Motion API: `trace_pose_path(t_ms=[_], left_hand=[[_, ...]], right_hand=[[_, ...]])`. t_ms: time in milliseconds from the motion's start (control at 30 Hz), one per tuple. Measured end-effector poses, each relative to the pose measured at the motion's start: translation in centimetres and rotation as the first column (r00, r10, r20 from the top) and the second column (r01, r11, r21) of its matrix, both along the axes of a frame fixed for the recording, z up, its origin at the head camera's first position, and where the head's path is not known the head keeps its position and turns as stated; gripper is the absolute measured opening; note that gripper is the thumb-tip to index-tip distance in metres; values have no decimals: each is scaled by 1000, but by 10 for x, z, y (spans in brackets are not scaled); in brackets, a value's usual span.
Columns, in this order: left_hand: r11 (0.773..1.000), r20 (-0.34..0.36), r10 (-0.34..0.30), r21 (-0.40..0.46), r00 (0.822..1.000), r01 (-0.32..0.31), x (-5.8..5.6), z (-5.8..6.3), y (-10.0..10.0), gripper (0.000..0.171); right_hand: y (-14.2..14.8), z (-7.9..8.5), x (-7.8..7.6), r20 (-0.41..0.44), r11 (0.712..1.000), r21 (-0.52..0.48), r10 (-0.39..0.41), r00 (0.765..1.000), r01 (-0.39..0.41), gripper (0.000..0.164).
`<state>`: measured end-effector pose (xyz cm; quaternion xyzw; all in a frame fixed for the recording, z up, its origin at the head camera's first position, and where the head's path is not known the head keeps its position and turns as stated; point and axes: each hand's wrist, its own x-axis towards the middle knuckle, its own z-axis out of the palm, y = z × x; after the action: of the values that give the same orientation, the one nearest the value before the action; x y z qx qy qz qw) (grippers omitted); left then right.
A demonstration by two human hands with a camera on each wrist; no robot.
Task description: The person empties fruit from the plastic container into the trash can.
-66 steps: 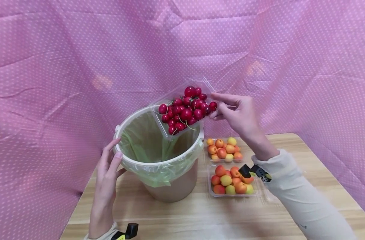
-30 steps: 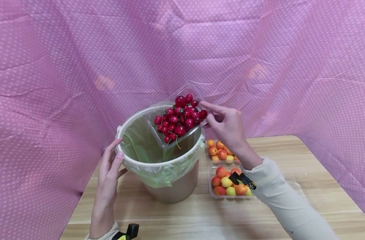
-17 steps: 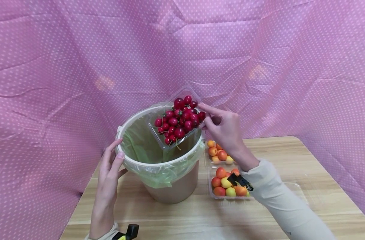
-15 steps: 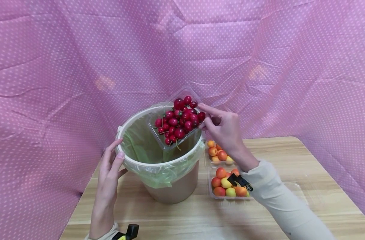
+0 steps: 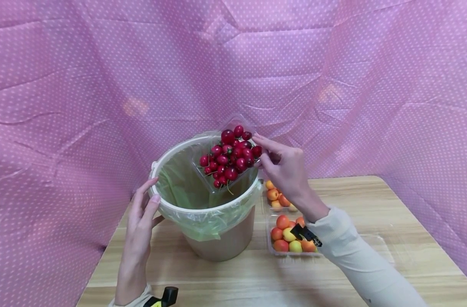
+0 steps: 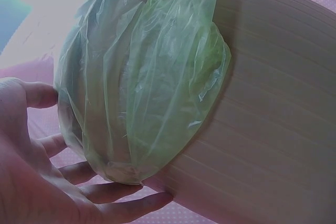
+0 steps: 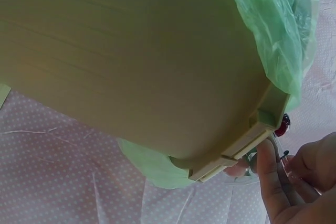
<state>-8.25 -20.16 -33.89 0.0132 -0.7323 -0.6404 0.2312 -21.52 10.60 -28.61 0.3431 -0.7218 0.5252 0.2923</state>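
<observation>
My right hand [image 5: 288, 170] pinches the edge of a clear plastic fruit box [image 5: 208, 184] filled with dark red cherries [image 5: 231, 157]. The box tilts down to the left over the mouth of a trash can [image 5: 221, 243], with the cherries still inside it. A pale green bag [image 5: 206, 226] lines the can and folds over its white rim. Against the can's left side rests my left hand [image 5: 139, 226], its fingertips at the rim. In the left wrist view that hand's fingers [image 6: 131, 205] are spread along the bagged edge. Only a little of the box shows in the right wrist view.
Two clear boxes of orange and yellow fruit stand right of the can: a front box [image 5: 294, 245] and a back box [image 5: 277, 200], partly behind my right arm. A clear plastic lid [image 5: 379, 247] seems to lie farther right on the wooden table [image 5: 256, 281]. Pink dotted cloth [image 5: 233, 64] surrounds the table.
My right hand has brought the box of cherries left and lower over the trash can, slowing in the last half second. The left hand has stayed at the rim.
</observation>
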Motion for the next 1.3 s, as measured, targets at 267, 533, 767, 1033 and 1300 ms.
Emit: trace_pose_path(t_ms=[267,533,767,1033,1300], left_hand=[[1000,-8,-14,9,1000,14,0,-1,1,45],[1000,-6,-13,0,1000,13,0,0,0,45],[1000,-4,-15,-2,1000,15,0,0,-1,45],[1000,-7,-17,-2,1000,17,-1,1,-1,46],[1000,-6,-23,2,1000,23,-1,1,-1,46]], right_hand=[[-1,-3,0,-60,1000,13,4,998,-3,40],[-2,-6,-1,-91,999,44,-27,996,31,38],[-3,-7,-1,-112,998,53,-14,994,20,40],[-4,-5,-1,-137,997,73,-21,990,31,42],[-6,-3,-1,-205,990,114,-60,977,84,41]])
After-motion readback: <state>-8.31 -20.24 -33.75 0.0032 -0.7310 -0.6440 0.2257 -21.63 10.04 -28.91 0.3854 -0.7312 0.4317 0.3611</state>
